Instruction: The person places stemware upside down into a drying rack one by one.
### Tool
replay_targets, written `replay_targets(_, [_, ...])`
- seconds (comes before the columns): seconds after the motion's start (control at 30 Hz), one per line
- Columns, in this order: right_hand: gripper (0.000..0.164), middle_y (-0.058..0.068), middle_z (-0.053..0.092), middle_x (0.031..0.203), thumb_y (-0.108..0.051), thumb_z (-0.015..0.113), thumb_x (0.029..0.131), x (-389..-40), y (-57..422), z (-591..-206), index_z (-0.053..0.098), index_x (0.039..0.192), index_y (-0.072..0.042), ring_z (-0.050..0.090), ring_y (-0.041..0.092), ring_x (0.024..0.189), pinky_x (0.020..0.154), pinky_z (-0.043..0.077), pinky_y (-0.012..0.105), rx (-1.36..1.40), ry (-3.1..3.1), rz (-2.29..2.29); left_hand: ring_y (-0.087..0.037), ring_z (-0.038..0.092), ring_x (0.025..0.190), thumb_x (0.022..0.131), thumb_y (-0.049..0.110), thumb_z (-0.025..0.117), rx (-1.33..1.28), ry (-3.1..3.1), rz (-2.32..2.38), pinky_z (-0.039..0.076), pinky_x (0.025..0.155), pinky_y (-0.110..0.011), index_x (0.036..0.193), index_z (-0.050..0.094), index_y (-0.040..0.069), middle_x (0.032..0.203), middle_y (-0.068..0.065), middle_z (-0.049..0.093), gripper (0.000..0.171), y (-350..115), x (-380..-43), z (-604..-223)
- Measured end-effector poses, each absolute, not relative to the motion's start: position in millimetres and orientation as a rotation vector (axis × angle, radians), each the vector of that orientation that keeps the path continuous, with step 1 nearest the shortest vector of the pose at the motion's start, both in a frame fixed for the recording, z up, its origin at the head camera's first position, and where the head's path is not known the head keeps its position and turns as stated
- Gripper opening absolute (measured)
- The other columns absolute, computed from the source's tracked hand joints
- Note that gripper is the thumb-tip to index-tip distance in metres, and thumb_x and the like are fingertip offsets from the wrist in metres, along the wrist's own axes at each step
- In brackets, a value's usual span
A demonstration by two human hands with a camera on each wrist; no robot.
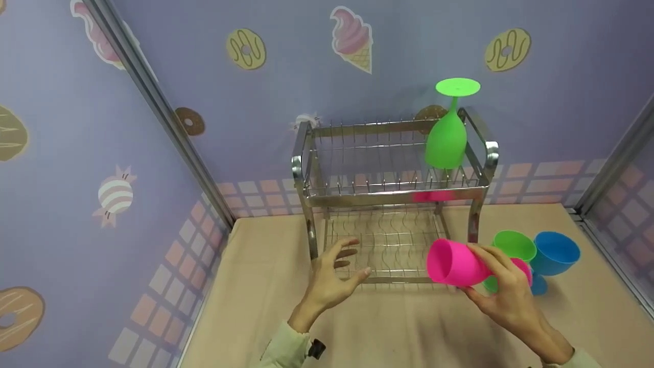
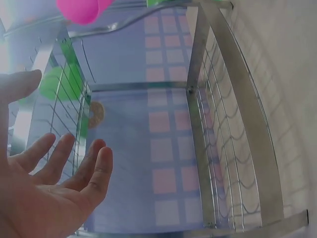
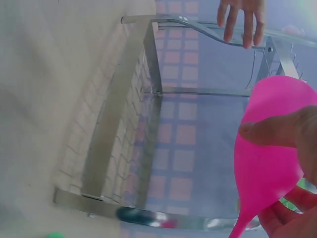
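Observation:
A pink goblet (image 1: 462, 263) lies tilted in my right hand (image 1: 511, 294), its mouth pointing left in the head view. In the right wrist view my thumb and fingers grip the bowl of the pink goblet (image 3: 270, 148), with its stem running down. My left hand (image 1: 329, 281) holds nothing; its fingers are spread and loosely bent in front of the rack. A two-tier metal dish rack (image 1: 396, 199) stands against the back wall. Upside down on its upper tier, at the right end, is a green goblet (image 1: 447, 140), foot upward.
Right of the rack, a second green goblet (image 1: 513, 245) and a blue goblet (image 1: 557, 253) stand upright on the table (image 1: 265, 286), partly behind my right hand. Patterned walls (image 1: 306, 46) enclose the back and left side.

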State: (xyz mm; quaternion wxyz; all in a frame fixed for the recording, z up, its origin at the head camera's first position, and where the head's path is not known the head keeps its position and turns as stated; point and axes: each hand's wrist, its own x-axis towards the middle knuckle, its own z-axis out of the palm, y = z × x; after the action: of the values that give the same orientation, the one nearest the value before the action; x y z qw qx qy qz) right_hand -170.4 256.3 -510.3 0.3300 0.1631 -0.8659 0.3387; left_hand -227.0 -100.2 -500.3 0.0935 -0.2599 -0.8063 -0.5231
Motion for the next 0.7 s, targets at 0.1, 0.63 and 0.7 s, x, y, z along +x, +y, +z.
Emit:
replay_targets(0.1, [0.102, 0.019, 0.067, 0.134, 0.008, 0.105, 0.047, -171, 249, -505, 0.068, 0.141, -0.006, 0.068, 0.037, 0.114, 0.103, 0.032, -0.003, 0.481, -2.26, 0.82, -0.033, 0.067, 0.129, 0.093, 0.031, 0.082, -0.836, -2.401, -1.573, 0.062, 0.103, -0.049, 0.147, 0.057, 0.012, 0.15, -0.01, 0.062, 0.063, -91, -223, -499])
replay_targets(0.63, [0.103, 0.018, 0.064, 0.135, 0.006, 0.105, 0.049, -173, 217, -491, 0.066, 0.143, -0.01, 0.063, 0.042, 0.121, 0.084, 0.069, 0.053, 0.645, -2.335, 0.609, -0.025, 0.063, 0.134, 0.091, 0.031, 0.086, -0.956, -2.409, -1.789, 0.059, 0.106, -0.031, 0.153, 0.052, 0.022, 0.154, -0.002, 0.057, 0.071, -52, -213, -495])
replay_targets(0.7, [0.103, 0.018, 0.064, 0.136, 0.005, 0.105, 0.05, -173, 214, -490, 0.066, 0.143, -0.011, 0.063, 0.041, 0.121, 0.084, 0.069, 0.052, 0.658, -2.344, 0.596, -0.023, 0.063, 0.134, 0.09, 0.03, 0.087, -0.976, -2.404, -1.804, 0.059, 0.105, -0.029, 0.154, 0.052, 0.022, 0.154, -0.003, 0.056, 0.073, -48, -213, -494])
